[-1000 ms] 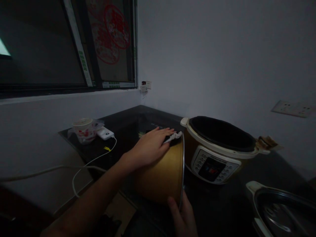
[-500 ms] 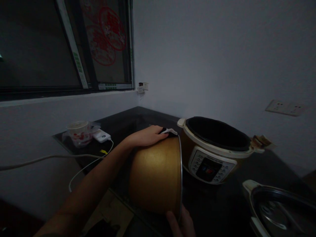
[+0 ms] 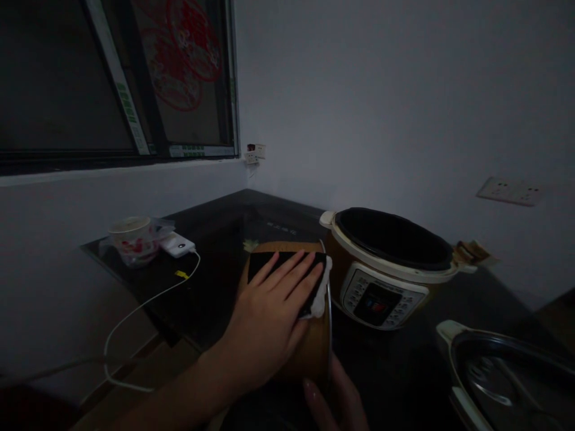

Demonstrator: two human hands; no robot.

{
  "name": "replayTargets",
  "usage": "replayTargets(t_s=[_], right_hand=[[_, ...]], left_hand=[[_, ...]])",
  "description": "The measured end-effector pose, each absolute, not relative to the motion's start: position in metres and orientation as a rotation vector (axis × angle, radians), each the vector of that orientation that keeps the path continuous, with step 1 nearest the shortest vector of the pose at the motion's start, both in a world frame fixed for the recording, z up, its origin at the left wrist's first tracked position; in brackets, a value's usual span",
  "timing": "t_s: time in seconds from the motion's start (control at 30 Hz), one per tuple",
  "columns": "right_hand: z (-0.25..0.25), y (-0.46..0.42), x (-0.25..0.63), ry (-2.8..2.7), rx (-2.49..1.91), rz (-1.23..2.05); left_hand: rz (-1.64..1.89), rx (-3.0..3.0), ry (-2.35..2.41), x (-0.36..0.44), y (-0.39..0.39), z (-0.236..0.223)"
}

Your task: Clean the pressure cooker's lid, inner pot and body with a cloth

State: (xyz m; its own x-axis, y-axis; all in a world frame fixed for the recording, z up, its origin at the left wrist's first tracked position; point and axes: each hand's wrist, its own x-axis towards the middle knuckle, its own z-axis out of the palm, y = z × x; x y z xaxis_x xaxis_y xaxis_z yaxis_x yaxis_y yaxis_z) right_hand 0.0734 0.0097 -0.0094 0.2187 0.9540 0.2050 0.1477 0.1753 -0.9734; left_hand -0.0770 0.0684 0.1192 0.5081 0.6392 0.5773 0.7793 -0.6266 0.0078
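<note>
A gold-coloured inner pot [image 3: 314,353] lies on its side over the dark countertop [image 3: 224,287], its rim facing right. My left hand [image 3: 269,317] presses a dark cloth with a white edge [image 3: 317,293] flat against the pot's outer wall, fingers stretched out. My right hand [image 3: 336,401] grips the pot's rim from below at the frame's bottom edge; only a few fingers show. Just right of the pot stands the gold electric cooker [image 3: 386,269], its lid off and its cavity dark.
A lid [image 3: 507,377] lies at the lower right. On the counter's left end sit a wrapped paper cup [image 3: 132,239] and a white charger [image 3: 178,245] with its cable [image 3: 148,305] trailing off the edge. Window at upper left, wall sockets [image 3: 510,191] on the right wall.
My left hand has slid with the cloth from the pot's top edge down onto its near side. The pot sits lower in view and the camera has shifted slightly right.
</note>
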Motion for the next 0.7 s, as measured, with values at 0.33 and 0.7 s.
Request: replayTargets(t_s=[0.33, 0.7], right_hand=[[0.043, 0.026, 0.048, -1.306, -1.098, 0.856], [0.015, 0.034, 0.051, -1.335, -1.268, 0.64]], left_hand=[[-0.884, -2.399, -1.166, -0.08, 0.041, 0.097], [-0.89, -2.548, -1.236, -0.084, 0.077, 0.114]])
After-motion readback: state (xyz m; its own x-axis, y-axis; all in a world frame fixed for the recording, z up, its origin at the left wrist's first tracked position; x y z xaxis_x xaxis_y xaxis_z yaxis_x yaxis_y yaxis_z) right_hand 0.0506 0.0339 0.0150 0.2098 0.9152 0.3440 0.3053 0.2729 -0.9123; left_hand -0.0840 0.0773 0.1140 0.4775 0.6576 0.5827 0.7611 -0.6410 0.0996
